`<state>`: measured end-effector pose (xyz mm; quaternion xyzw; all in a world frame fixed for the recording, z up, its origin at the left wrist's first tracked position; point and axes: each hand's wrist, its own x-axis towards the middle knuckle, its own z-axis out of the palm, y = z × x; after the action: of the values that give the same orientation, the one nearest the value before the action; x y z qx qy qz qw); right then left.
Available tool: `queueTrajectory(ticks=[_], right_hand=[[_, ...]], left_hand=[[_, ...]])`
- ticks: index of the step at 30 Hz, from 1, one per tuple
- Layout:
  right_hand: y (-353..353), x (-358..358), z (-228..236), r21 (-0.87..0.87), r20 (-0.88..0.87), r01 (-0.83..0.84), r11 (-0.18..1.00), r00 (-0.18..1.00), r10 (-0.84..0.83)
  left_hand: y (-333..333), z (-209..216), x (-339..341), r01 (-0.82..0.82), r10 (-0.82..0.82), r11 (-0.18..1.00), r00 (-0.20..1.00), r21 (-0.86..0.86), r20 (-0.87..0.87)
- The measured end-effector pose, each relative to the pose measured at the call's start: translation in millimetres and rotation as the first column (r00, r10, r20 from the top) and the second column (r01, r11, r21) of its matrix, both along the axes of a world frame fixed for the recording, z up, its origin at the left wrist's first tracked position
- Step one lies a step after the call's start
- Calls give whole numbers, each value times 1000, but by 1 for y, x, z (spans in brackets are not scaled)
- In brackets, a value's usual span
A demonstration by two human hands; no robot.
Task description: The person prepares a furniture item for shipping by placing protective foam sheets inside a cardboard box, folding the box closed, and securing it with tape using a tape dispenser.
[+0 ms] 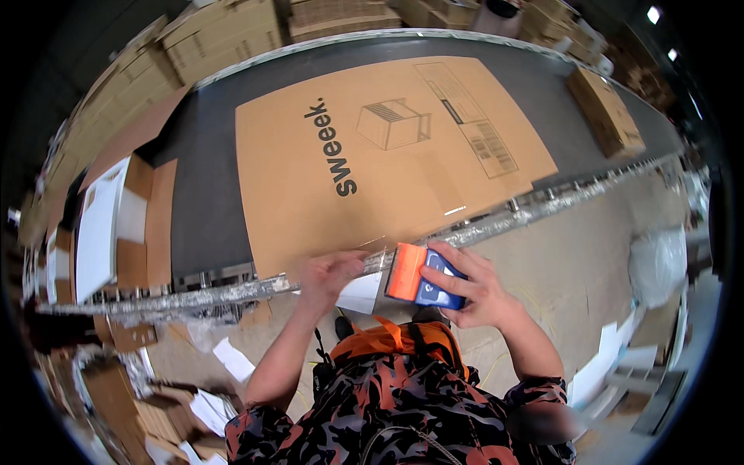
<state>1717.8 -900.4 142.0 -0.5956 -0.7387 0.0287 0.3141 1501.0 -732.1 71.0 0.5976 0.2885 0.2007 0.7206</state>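
A large flat cardboard box (294, 186) with dark print and a line drawing lies on the dark conveyor in front of me. My left hand (332, 279) is at the box's near edge, smeared by motion, so its grip is unclear. Just right of its fingertips, a faint clear strip, apparently tape, shows near the box edge. My right hand (484, 291) holds a blue-and-orange tape dispenser (442, 280), fingers spread over its blue side and the orange end facing my left hand. The dispenser is just off the conveyor's near rail. A shiny streak (455, 211) lies on the box's near right part.
The conveyor belt (203, 178) has a metal near rail (480, 232). An open carton with white panels (105, 232) stands at left, a narrow closed carton (607, 112) at far right. Stacked cartons (221, 39) line the back. Cardboard scraps and a plastic bag (659, 263) lie around.
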Motion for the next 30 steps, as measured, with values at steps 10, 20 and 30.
queueTrajectory(ticks=[10, 20, 30], right_hand=[[11, 95, 1, -24, -33, -440, 898, 898, 439], [5, 184, 38, -215, 377, -386, 897, 814, 441], [30, 159, 38, -328, 557, -195, 924, 751, 356]], left_hand=[[-113, -3, 91, -506, 632, 683, 771, -527, 79], [-98, 1, 76, -956, 956, 281, 286, 85, 61], [-54, -45, 73, -586, 964, 1, 218, 810, 155]])
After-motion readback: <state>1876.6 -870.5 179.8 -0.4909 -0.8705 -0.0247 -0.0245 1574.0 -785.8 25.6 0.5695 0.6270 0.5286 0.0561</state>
